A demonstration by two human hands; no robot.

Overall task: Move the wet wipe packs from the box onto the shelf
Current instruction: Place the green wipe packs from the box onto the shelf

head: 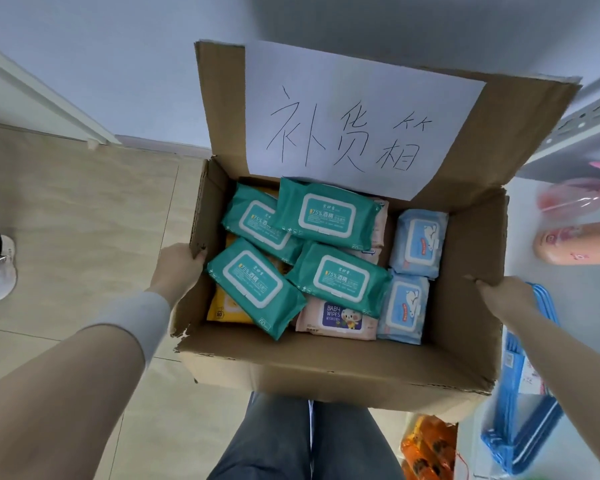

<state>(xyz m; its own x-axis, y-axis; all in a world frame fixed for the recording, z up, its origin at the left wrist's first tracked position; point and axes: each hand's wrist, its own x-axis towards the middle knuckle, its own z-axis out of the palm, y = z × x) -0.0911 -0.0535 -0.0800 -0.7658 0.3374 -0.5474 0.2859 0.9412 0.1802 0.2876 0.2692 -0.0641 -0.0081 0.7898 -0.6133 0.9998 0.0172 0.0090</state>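
The left hand (179, 268) and right hand (503, 294) each clasp a side wall of the open brown cardboard box (326, 368). The teal plastic wet wipe packs (326, 213) lie slanted between them, nearest the left hand. The white metal shelf (575, 126) stands beyond the right.

We see the open cardboard box (326, 368), its back flap raised and bearing a handwritten white sheet (361, 81). Four teal wipe packs (326, 220) lie flat and overlapping on top. Two pale blue packs (416, 242) sit along its right wall, and a pink pack (336, 318) and a yellow pack (222, 306) show beneath. The shelf (568, 129) stands just right of the box.
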